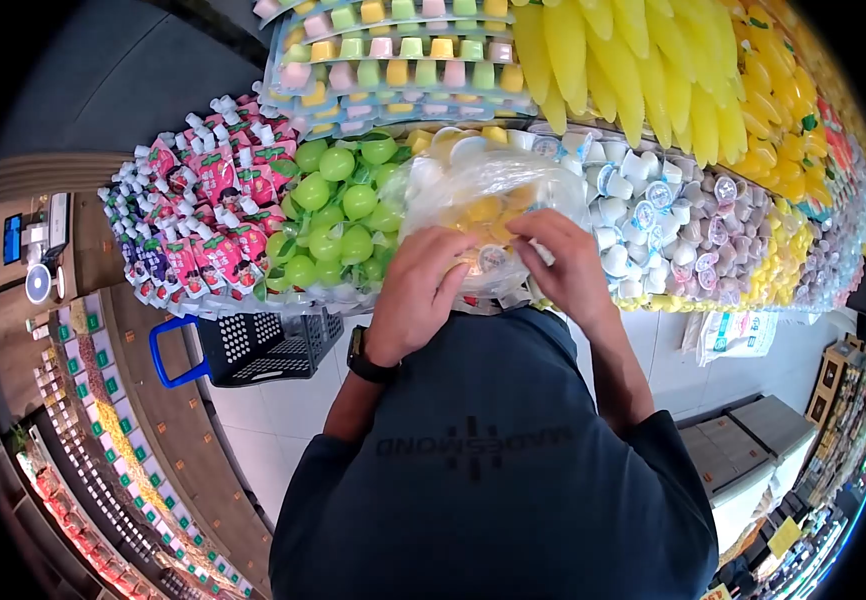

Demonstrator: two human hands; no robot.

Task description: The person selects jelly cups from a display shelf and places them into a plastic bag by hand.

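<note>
A clear plastic bag (513, 185) lies in front of me on the display of packaged sweets, with yellow jelly cups (485, 210) showing through it. My left hand (423, 280), with a dark watch on its wrist, has its fingers curled at the bag's left near edge. From the other side, my right hand (560, 262) bends its fingers onto the bag's right near edge. A small cup with a printed lid (493, 260) shows between the two hands. The film right under my fingertips is partly hidden.
Green round jellies (338, 205) and pink pouches (218, 185) lie to the left. White-lidded cups (633, 210) lie to the right, and long yellow packs (643, 70) behind. A black basket with a blue handle (263, 345) stands below left. Grey boxes (743, 445) stand lower right.
</note>
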